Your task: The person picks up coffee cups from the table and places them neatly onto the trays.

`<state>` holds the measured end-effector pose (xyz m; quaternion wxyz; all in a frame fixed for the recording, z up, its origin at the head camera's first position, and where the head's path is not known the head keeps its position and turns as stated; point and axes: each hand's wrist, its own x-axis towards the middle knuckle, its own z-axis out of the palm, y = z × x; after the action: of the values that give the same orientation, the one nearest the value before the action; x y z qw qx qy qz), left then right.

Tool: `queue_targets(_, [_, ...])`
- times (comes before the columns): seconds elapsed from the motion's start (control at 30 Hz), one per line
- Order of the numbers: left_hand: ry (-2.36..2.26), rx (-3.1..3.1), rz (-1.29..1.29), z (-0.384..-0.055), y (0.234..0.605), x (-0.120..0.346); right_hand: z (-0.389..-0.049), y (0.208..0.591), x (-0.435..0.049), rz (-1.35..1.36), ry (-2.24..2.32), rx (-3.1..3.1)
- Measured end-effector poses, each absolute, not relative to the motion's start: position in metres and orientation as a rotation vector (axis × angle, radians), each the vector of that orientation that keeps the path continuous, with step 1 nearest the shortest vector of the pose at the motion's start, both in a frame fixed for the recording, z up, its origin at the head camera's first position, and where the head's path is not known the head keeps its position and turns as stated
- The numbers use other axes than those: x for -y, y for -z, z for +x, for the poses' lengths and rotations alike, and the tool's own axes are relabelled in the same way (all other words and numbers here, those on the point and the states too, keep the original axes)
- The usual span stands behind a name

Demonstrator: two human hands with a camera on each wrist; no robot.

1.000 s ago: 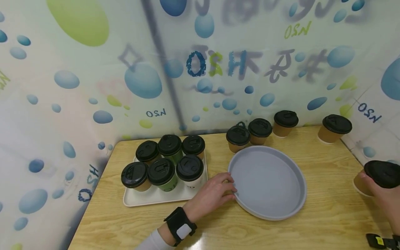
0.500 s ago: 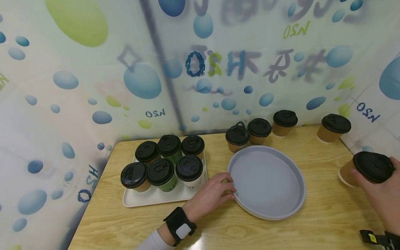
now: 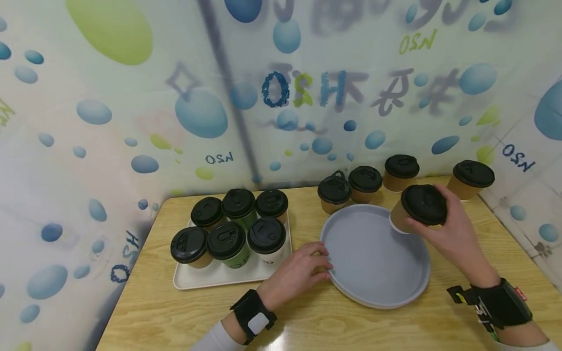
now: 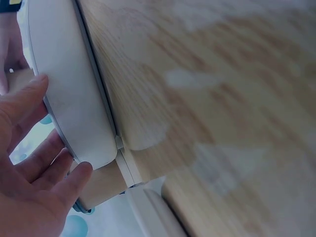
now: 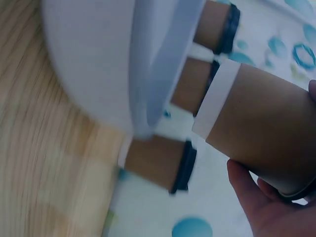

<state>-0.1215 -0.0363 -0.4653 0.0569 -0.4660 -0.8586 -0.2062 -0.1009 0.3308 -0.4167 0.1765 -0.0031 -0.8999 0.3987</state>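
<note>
Gripping a brown paper cup with a black plastic lid and a white band round its base point(image 3: 417, 207), the right hand point(image 3: 456, 239) has its thumb on one side and its fingers on the other, close to the lid. That cup is in the air at the far right rim of a round, blue-grey tray with a low raised edge point(image 3: 373, 263); the right wrist view shows its base apart from the tray.

The left hand point(image 3: 298, 270) holds nothing up; its fingers are spread and relaxed, the tips touching the left rim of the round tray.

Behind the tray stand three brown cups with black lids point(image 3: 365, 184), and a similar lone brown cup point(image 3: 471, 178) is farther right, just past the right hand. To the left, an off-white rectangular tray point(image 3: 210, 279) bears six black-lidded paper cups point(image 3: 228, 243) in two rows: three brown, two green, one white.

Everything rests on a pale wood-grain table point(image 3: 167, 317), before a white backdrop printed with blue and green ovals point(image 3: 167, 122).
</note>
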Motion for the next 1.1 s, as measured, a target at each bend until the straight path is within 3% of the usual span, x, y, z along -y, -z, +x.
queue_targets(0.27, [0.629,2.624,-1.424,-0.123,0.465,0.034,-0.124,0.430,-0.313,0.141,-1.158,2.620])
queue_targets(1.1, [0.660,2.647,-1.404,-0.122,0.463,0.036,-0.101,0.451,-0.319,0.139,-0.981,2.691])
